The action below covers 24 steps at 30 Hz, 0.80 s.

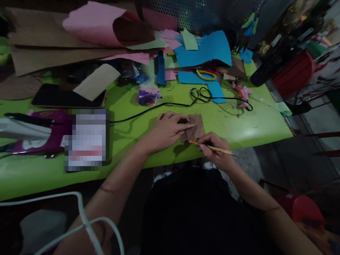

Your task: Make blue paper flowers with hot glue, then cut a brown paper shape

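A small brown square of paper (195, 124) with a faint grid lies near the front edge of the green table (132, 106). My left hand (170, 129) rests on its left side, fingers stretched flat, pinning it down. My right hand (216, 151) is closed round a yellow pencil (212, 147) whose tip touches the paper's lower edge.
A black cable (159, 106) runs across the table to a pink glue gun (242, 92). Yellow-handled scissors (205, 74), blue paper (209, 47), pink paper (92, 23), brown sheets and a dark phone (55, 97) crowd the back. A red stool (301, 207) stands at my right.
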Tool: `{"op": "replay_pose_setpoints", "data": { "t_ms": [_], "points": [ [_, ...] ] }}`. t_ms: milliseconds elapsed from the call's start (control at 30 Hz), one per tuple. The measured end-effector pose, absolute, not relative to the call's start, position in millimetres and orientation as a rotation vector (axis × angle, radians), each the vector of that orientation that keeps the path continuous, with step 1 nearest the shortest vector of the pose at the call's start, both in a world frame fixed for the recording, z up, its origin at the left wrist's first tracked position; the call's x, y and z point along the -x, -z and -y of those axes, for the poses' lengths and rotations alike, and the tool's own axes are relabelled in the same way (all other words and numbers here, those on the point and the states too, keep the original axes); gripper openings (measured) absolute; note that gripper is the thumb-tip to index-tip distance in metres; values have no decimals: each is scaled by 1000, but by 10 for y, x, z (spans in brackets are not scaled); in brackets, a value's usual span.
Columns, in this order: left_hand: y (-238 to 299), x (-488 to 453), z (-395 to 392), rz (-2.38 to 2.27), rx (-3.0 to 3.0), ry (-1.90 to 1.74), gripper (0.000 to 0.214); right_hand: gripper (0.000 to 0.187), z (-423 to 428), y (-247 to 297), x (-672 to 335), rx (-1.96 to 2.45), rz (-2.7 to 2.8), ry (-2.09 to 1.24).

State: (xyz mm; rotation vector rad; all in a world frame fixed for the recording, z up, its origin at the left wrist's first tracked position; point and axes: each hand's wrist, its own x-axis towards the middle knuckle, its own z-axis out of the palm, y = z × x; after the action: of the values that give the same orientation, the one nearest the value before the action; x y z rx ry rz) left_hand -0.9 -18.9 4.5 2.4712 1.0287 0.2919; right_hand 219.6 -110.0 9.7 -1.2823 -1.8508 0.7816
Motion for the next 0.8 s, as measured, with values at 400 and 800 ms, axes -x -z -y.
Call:
{"op": "replay_pose_setpoints", "data": {
  "t_ms": [400,800],
  "points": [
    [-59,9,175,-1035,-2410,-274,44,7,1128,-12,-2564,1520,1613,-530],
    [-148,-11,200,-1053,-2397,-269,43,20,1089,-133,-2571,1299,1565,-817]
  ]
}}
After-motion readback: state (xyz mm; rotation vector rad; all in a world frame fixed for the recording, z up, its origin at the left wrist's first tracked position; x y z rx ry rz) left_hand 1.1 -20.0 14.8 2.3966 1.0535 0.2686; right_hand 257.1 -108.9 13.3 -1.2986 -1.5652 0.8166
